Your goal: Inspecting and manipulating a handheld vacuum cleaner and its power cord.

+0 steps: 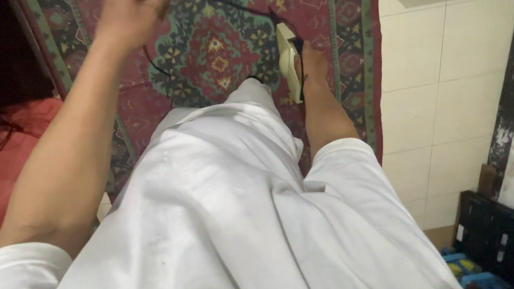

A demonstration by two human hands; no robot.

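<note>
- My left hand (134, 2) pinches the black cord (220, 1), lifted taut to keep it free.
- My right hand (313, 60) grips the cream iron (289, 56), tilted on edge above the patterned carpet (215, 52).

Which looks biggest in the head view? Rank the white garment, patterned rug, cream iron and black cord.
1. White garment, though nearness to the camera inflates it.
2. Patterned rug, partly covered.
3. Cream iron, held by the right hand.
4. Black cord, in the left hand.
</note>
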